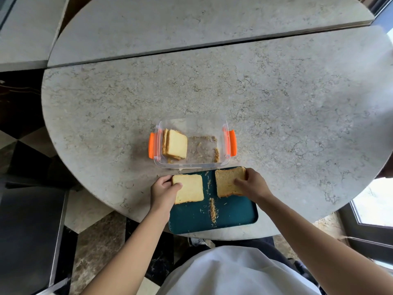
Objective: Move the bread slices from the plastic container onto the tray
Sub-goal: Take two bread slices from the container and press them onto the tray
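1. A white garment (234, 273) is being seen at the near edge, with both bare forearms being stretched forward over the edge of a round stone table (255, 99).
2. A dark teal tray (234, 211) is being kept at the table's near rim, with a streak of crumbs (212, 210) lying along its middle.
3. A pale bread slice (190, 189) is being gripped at its left edge by the left hand (163, 193), thumb on top and fingers curled beneath; the slice is lying flat over the tray's far-left corner.
4. A browner bread slice (226, 182) is being pressed on the tray's far-right corner by the right hand (252, 185), fingers being closed over its right edge and top.
5. Just beyond the tray, a clear plastic container (191, 165) with orange latches (232, 143) is being left lidless.
6. Inside it, the remaining slices (175, 145) are being leaned against the left wall, with loose crumbs scattered across the right part of its floor.
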The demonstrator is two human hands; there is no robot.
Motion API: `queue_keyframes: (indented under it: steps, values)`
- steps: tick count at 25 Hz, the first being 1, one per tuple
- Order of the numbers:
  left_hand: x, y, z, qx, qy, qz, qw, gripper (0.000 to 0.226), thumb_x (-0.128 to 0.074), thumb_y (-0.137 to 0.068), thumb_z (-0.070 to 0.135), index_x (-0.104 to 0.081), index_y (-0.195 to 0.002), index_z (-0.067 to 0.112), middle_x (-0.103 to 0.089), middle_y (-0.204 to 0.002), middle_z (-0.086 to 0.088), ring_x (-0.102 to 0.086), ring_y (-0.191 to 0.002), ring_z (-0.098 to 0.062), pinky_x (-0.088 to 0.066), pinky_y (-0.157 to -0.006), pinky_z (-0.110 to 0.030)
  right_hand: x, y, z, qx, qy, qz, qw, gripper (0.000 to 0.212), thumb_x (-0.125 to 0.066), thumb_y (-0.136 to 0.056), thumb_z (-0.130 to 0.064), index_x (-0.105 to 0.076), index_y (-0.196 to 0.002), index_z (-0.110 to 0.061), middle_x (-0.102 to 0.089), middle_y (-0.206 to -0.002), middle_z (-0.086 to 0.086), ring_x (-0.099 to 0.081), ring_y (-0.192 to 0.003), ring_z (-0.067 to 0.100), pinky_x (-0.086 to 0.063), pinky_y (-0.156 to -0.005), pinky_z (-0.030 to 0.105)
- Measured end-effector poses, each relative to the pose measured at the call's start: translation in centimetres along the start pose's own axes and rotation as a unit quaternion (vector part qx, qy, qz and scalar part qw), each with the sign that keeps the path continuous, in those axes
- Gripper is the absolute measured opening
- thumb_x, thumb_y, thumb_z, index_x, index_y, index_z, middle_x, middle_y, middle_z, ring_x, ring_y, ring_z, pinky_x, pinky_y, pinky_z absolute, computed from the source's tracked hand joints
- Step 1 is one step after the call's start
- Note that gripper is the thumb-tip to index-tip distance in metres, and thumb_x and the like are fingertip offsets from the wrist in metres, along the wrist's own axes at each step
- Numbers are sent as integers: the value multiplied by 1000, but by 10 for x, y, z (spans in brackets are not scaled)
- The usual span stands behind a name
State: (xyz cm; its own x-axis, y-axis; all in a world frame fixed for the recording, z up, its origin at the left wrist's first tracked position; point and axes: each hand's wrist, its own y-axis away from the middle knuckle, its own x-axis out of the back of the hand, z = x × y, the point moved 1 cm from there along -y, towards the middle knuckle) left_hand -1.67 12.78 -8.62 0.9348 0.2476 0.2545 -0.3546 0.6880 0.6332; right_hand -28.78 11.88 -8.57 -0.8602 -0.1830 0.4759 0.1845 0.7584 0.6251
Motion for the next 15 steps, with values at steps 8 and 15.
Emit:
queue_keyframes:
  steps: [8,15]
  values:
    - [6,3,-3,-9,-115,-42,992,62,-73,-81,12,-47,-138,16,-59,-130,-5,-60,-106,-17,-49,-79,-27,8,11,-7,50,200,16,978,54,-58,-88,-30,-48,-136,-8,-66,-116,14,-63,-99,33,-53,-79,40]
    - [-2,22,-5,-194,-356,-37,913,52,-66,-86,15,-50,-136,16,-50,-140,-4,-45,-130,-21,-37,-102,-29,3,24,-11,81,301,15,950,47,-53,-93,-35,-52,-134,-12,-55,-133,11,-59,-114,33,-54,-86,44]
